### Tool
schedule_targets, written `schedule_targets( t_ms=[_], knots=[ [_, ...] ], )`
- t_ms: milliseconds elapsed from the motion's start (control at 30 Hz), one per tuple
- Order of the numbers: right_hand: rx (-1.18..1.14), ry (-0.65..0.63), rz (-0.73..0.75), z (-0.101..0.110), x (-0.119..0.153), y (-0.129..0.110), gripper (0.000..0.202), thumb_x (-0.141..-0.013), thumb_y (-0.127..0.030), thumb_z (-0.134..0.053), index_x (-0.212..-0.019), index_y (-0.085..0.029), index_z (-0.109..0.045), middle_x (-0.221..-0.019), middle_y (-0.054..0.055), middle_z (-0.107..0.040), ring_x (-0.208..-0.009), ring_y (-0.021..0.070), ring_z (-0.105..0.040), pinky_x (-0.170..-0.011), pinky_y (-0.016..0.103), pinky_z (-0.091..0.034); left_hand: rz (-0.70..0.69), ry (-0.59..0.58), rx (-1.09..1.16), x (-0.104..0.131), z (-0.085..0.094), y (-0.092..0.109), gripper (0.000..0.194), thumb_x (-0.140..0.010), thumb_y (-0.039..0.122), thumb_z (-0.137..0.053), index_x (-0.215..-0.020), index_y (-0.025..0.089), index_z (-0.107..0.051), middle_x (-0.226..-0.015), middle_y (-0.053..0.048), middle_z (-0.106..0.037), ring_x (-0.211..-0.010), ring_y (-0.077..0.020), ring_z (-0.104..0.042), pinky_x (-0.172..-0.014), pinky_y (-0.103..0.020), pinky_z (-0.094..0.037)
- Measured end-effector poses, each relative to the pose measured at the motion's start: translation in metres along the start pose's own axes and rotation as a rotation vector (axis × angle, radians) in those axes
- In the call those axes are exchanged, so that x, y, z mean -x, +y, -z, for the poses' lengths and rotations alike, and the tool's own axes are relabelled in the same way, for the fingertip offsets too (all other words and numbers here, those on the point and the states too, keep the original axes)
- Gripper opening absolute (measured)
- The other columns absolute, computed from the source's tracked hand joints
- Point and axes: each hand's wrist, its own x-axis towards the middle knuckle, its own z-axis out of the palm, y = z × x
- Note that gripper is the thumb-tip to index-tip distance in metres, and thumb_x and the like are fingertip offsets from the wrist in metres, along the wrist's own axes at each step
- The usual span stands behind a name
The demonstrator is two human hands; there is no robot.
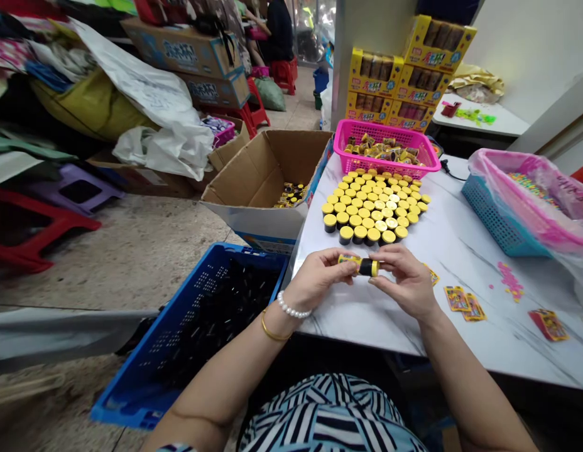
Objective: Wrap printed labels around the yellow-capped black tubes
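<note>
A small black canister with a yellow cap lies sideways between my hands above the table edge. A printed yellow label shows at its left end; whether it is fully stuck down I cannot tell. My left hand, with a pearl bracelet at the wrist, pinches the labelled end between thumb and fingers. At the capped end, my right hand has its thumb and fingers closed around the yellow cap. Just beyond stand several rows of black canisters with yellow caps, upright and close together.
A pink basket of labelled canisters stands behind the rows. Small printed cards lie at right, near pink bits and a plastic-lined basket. At left are an open carton and a blue crate of black pieces.
</note>
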Motion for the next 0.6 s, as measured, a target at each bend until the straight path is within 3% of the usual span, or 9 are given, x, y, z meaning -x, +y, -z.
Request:
schedule_targets(
  t_ms=[100,200,333,600],
  knots=[
    [0.203,0.050,0.139,0.000,-0.001,-0.002,0.045,-0.084,-0.020,-0.081,-0.125,-0.035,-0.072,-0.109,0.005,-0.067,-0.101,0.0218,-0.066,-0.091,0.042,-0.060,-0.036,-0.056,-0.054,-0.006,-0.007,0.005,0.035,-0.076,0.034,-0.089,-0.100,0.012,-0.077,-0.087,-0.006,-0.072,-0.072,-0.0125,-0.065,-0.071,-0.027,-0.053],
    [0.276,0.149,0.179,0.003,-0.002,-0.001,0.047,-0.085,-0.017,-0.078,-0.128,-0.035,-0.071,-0.112,0.006,-0.067,-0.103,0.0229,-0.067,-0.092,0.043,-0.060,-0.009,-0.079,-0.008,-0.011,-0.011,0.005,0.041,-0.076,0.034,-0.088,-0.109,0.016,-0.074,-0.093,-0.007,-0.072,-0.077,-0.0150,-0.067,-0.069,-0.028,-0.052],
    [0.334,0.083,0.183,0.002,-0.002,0.001,0.047,-0.087,-0.014,-0.074,-0.130,-0.033,-0.070,-0.112,0.006,-0.069,-0.101,0.0211,-0.068,-0.091,0.040,-0.060,0.025,-0.071,0.041,-0.016,-0.006,-0.003,0.038,-0.074,0.033,-0.089,-0.106,0.015,-0.076,-0.090,-0.006,-0.072,-0.073,-0.0125,-0.064,-0.064,-0.025,-0.048],
    [0.130,0.045,-0.041,0.002,-0.002,0.000,0.044,-0.087,-0.025,-0.079,-0.129,-0.034,-0.071,-0.114,0.006,-0.068,-0.095,0.0205,-0.069,-0.084,0.039,-0.064,-0.001,-0.050,-0.021,-0.016,-0.007,-0.005,0.041,-0.073,0.036,-0.090,-0.105,0.014,-0.077,-0.083,-0.006,-0.071,-0.064,-0.0095,-0.056,-0.059,-0.023,-0.042]
  ],
)
